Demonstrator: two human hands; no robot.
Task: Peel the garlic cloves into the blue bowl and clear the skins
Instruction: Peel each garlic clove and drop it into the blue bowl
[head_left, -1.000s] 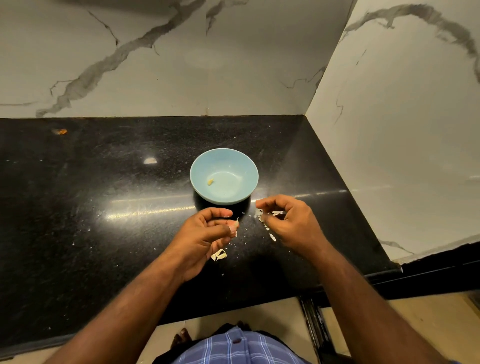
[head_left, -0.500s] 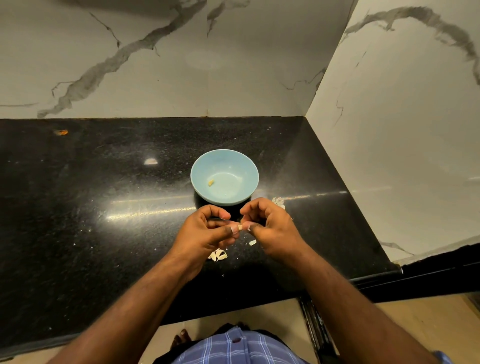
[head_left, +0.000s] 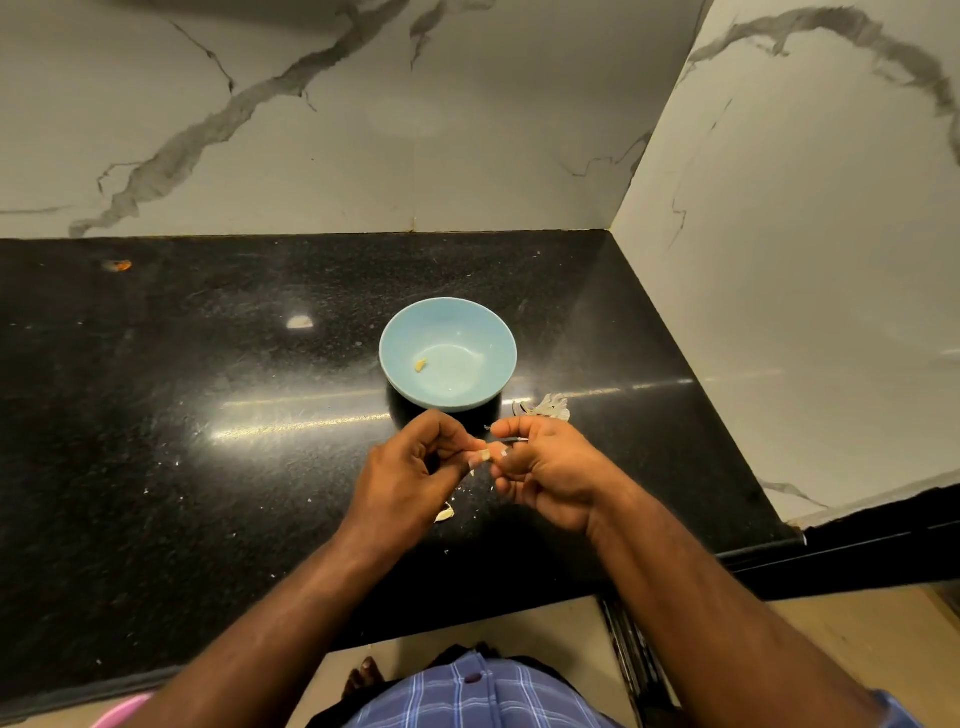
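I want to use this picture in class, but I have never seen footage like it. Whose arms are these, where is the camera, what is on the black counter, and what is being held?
No machine here: a person wears a wide-angle camera on the head, looking forward and down, so the two bare arms are their own. The left hand and right hand meet just in front of the blue bowl and together pinch a small garlic clove, apparently peeling it. The bowl stands on a black counter in a marble-walled corner and holds one small pale piece, likely peeled garlic. Papery skins lie right of the bowl, another scrap lies below the hands, with tiny flecks around.
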